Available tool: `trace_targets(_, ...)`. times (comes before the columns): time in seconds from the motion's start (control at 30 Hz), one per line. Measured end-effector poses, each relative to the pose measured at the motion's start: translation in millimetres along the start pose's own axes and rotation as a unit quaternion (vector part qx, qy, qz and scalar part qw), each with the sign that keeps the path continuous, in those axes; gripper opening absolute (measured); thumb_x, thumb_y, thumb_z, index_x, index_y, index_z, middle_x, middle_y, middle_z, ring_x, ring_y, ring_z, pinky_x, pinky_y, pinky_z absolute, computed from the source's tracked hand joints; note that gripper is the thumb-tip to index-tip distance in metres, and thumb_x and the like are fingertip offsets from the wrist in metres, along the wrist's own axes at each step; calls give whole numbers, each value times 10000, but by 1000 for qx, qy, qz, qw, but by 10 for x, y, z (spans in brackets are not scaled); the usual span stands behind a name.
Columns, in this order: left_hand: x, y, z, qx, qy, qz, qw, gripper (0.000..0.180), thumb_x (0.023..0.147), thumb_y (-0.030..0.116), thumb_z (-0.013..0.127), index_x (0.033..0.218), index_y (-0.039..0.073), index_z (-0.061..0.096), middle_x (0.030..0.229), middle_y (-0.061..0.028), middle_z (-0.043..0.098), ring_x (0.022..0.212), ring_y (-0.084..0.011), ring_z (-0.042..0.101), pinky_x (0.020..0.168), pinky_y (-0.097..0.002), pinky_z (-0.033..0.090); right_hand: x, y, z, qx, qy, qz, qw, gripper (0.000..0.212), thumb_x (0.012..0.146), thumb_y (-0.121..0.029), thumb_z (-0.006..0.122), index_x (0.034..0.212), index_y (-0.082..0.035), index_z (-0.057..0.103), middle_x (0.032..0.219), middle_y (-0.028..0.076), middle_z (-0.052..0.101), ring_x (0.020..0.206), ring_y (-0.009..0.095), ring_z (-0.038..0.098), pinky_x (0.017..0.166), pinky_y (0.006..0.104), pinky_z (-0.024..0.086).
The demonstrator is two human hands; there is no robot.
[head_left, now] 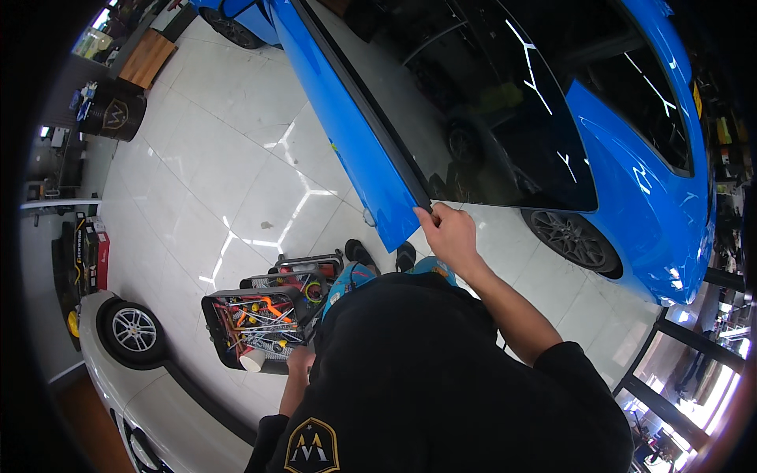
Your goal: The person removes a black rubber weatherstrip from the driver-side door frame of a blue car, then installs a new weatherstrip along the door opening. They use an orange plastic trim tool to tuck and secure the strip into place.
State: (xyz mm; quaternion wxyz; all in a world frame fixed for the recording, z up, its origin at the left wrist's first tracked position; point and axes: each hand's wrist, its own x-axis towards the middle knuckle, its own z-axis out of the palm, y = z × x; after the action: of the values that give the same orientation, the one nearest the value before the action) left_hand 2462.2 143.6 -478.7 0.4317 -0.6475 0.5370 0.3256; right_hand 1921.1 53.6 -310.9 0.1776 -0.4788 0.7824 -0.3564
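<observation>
My right hand (451,232) is closed round the rear edge of an open blue car door (347,150). Its thumb lies near the door's black window trim, and the dark window glass (473,102) rises beyond. Low on my left side, my left hand (300,363) is at the near corner of a grey tool cart (260,295). Its fingers are mostly hidden, so I cannot see whether it grips the rim. Screwdrivers and other hand tools (264,315), some with orange or yellow handles, lie jumbled in the cart's top tray. A white cup (252,360) stands in the tray's corner.
The blue car's body and rear wheel (572,240) are on the right. At lower left is a pale car (173,410) with a silver wheel (134,329). A black drum (114,114) stands at far left on the glossy tiled floor (205,150). My shoes (360,252) are beside the cart.
</observation>
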Motion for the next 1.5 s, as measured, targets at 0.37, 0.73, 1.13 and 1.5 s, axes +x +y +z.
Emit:
trace_targets(0.37, 259, -222, 261, -31, 42, 12, 999, 410, 880, 333, 546, 1116, 46, 718, 1170, -220, 684, 1107, -373, 657, 898, -493, 526, 8, -22, 79, 88, 21, 86, 992, 425, 931, -253, 669, 663, 40, 518, 576, 170, 519, 494, 235, 499, 507, 383, 377)
trace_targets(0.73, 637, 505, -2348, 61, -347, 189, 917, 313, 889, 230, 581, 1051, -24, 665, 867, -179, 726, 726, -276, 727, 571, -384, 607, 25, -258, 136, -122, 34, 92, 988, 350, 913, -303, 667, 750, 4, 624, 748, 160, 667, 609, 326, 646, 591, 417, 506)
trace_targets(1.13, 787, 2227, -5019, 270, -54, 412, 868, 390, 954, 294, 537, 1237, 37, 615, 929, -189, 732, 906, -345, 707, 836, -429, 544, 268, -929, 105, -424, -134, 180, 878, 297, 969, -266, 583, 939, 12, 683, 838, 159, 707, 685, 267, 709, 611, 343, 582)
trace_targets(1.5, 956, 2305, -5418, 313, -88, 476, 817, 396, 948, 262, 540, 1284, 64, 607, 1077, -226, 703, 1044, -372, 667, 892, -436, 512, 505, -1057, -51, -408, -244, 223, 851, 279, 957, -281, 642, 981, -11, 705, 918, 160, 721, 785, 263, 713, 701, 347, 597)
